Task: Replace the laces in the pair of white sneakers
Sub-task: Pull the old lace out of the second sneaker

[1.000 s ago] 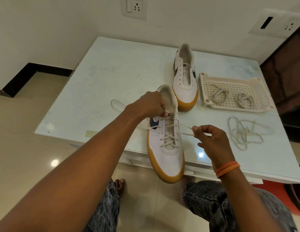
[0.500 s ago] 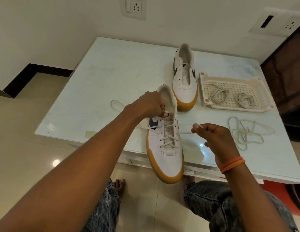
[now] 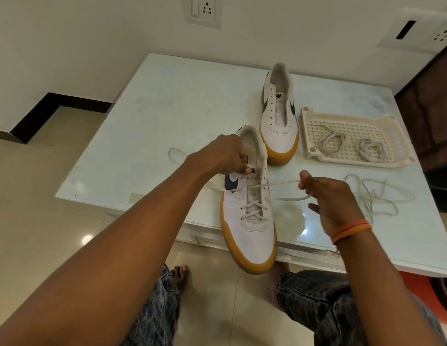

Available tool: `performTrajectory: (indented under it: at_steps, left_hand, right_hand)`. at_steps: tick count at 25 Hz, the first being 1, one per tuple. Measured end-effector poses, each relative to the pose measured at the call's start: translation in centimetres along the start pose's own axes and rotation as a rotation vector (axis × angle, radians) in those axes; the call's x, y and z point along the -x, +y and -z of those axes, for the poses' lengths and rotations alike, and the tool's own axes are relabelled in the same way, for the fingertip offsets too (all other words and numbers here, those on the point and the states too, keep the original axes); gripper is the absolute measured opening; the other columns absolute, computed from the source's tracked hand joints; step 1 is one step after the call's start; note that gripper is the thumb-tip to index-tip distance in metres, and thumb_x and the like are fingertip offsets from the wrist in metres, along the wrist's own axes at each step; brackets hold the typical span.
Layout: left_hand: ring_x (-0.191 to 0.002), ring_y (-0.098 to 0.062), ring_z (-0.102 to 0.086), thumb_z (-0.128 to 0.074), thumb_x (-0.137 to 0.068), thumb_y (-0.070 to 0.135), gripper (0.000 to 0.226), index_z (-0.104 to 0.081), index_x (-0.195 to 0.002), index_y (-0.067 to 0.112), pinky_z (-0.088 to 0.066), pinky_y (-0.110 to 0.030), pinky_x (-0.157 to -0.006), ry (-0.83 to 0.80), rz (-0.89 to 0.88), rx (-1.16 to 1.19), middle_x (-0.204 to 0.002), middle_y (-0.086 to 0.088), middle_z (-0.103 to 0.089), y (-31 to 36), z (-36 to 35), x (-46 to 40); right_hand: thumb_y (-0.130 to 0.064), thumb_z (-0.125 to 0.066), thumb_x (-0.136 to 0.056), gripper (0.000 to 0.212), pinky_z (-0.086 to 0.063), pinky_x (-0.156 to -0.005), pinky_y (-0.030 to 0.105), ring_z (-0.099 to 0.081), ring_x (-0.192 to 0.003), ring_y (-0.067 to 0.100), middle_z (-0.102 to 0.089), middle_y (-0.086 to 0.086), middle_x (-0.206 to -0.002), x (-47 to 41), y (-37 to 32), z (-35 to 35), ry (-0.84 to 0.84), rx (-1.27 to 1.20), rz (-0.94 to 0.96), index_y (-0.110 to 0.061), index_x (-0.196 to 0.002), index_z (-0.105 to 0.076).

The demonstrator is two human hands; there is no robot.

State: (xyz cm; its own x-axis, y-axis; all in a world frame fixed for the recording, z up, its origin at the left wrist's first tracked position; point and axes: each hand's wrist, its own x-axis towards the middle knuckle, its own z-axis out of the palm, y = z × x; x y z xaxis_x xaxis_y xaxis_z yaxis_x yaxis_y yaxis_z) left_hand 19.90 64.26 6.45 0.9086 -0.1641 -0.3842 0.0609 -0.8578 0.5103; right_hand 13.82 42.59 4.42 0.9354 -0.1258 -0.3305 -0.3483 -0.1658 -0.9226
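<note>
At frame centre, my left hand (image 3: 226, 157) clamps the sneaker (image 3: 250, 213) tongue, hiding its fingertips; my right hand (image 3: 327, 198) pinches the lace (image 3: 283, 184).

The surface (image 3: 182, 116) before me is glossy, pale and glass-like, throwing back spots of light. The sneaker (image 3: 250, 221) I hold looks like matt white canvas over a smooth tan rubber sole; its lace (image 3: 282, 184) is a flat woven cord. The tray (image 3: 352, 136) is cream plastic with a perforated grid bottom. My jeans (image 3: 317, 305) are mottled denim, and the floor (image 3: 43, 221) is polished tile.
</note>
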Motion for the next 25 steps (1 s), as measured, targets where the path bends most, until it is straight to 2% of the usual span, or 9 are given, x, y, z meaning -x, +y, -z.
performTrajectory:
  at_steps: [3,6,9,11,13,16,20,23,25]
  left_hand:
    - [-0.096,-0.023,-0.065,-0.075,-0.083,0.028,0.033,-0.073,-0.109,0.009,-0.051,-0.027,-0.076,0.006,-0.003,-0.01,-0.109,-0.009,-0.07,0.1,-0.2,0.0]
    - [-0.096,-0.023,-0.065,-0.076,-0.083,0.028,0.032,-0.074,-0.108,0.009,-0.05,-0.027,-0.074,0.013,-0.009,-0.016,-0.108,-0.009,-0.07,0.1,-0.2,0.0]
    - [-0.097,-0.023,-0.065,-0.075,-0.083,0.028,0.033,-0.073,-0.109,0.009,-0.052,-0.03,-0.08,0.017,-0.003,-0.017,-0.109,-0.009,-0.07,0.3,-0.2,0.0]
    - [-0.098,-0.023,-0.065,-0.075,-0.083,0.028,0.033,-0.073,-0.109,0.009,-0.053,-0.031,-0.08,0.01,-0.004,-0.012,-0.11,-0.009,-0.07,0.1,-0.1,0.1]
    - [-0.099,-0.023,-0.065,-0.075,-0.083,0.028,0.031,-0.074,-0.108,0.01,-0.051,-0.027,-0.074,0.001,-0.011,0.004,-0.109,-0.008,-0.07,0.0,0.0,0.1]
    - [-0.1,-0.022,-0.064,-0.075,-0.083,0.027,0.03,-0.074,-0.108,0.01,-0.047,-0.023,-0.071,-0.004,-0.014,0.015,-0.109,-0.007,-0.07,0.0,0.1,0.2]
    - [-0.095,-0.019,-0.062,-0.075,-0.083,0.028,0.03,-0.074,-0.108,0.011,-0.043,-0.018,-0.063,-0.006,-0.012,0.013,-0.11,-0.007,-0.07,0.0,0.0,0.1]
    - [-0.099,-0.021,-0.063,-0.074,-0.084,0.027,0.031,-0.074,-0.109,0.01,-0.044,-0.021,-0.065,-0.005,-0.013,0.002,-0.11,-0.008,-0.07,0.1,0.1,0.1]
    - [-0.1,-0.022,-0.063,-0.074,-0.084,0.027,0.031,-0.073,-0.11,0.01,-0.046,-0.024,-0.071,-0.002,-0.01,-0.001,-0.111,-0.008,-0.07,0.2,0.0,0.2]
  right_hand:
    - [-0.044,-0.066,-0.085,0.027,-0.046,-0.082,0.033,-0.06,-0.089,0.016,-0.067,-0.003,-0.079,-0.6,0.8,2.5,0.089,0.253,0.105,-0.023,-0.069,-0.069]
    - [-0.073,-0.056,-0.073,0.045,-0.043,-0.095,0.044,-0.056,-0.105,0.018,-0.062,-0.001,-0.106,-0.9,1.4,0.5,0.098,0.672,0.295,-0.033,-0.088,-0.071]
    - [-0.058,-0.063,-0.081,0.027,-0.027,-0.089,0.036,-0.052,-0.106,0.014,-0.061,-0.012,-0.096,-0.4,1.0,-3.5,0.006,0.818,0.352,-0.032,-0.089,-0.067]
    - [-0.047,-0.068,-0.084,0.018,-0.023,-0.083,0.034,-0.054,-0.093,0.012,-0.057,-0.019,-0.079,-0.1,0.8,-4.2,-0.016,0.808,0.337,-0.034,-0.075,-0.059]
    - [-0.044,-0.068,-0.084,0.026,-0.031,-0.087,0.037,-0.055,-0.087,0.012,-0.054,-0.02,-0.072,-0.6,1.1,-2.9,-0.045,0.771,0.298,-0.034,-0.066,-0.053]
    - [-0.043,-0.067,-0.085,0.03,-0.041,-0.092,0.053,-0.06,-0.087,0.023,-0.054,-0.016,-0.071,-1.7,1.2,0.4,0.066,0.765,0.243,-0.033,-0.062,-0.05]
    - [-0.043,-0.068,-0.082,0.025,-0.045,-0.09,0.057,-0.062,-0.087,0.027,-0.058,-0.012,-0.073,-2.1,1.7,2.4,0.173,0.712,0.195,-0.03,-0.067,-0.054]
    - [-0.059,-0.064,-0.078,0.031,-0.046,-0.092,0.049,-0.064,-0.094,0.012,-0.066,-0.013,-0.091,-1.4,1.5,-1.0,-0.022,0.553,0.298,-0.031,-0.092,-0.061]
    - [-0.057,-0.065,-0.08,0.03,-0.042,-0.091,0.043,-0.062,-0.091,0.008,-0.065,-0.015,-0.088,-0.8,1.6,-3.4,-0.085,0.638,0.366,-0.03,-0.09,-0.06]
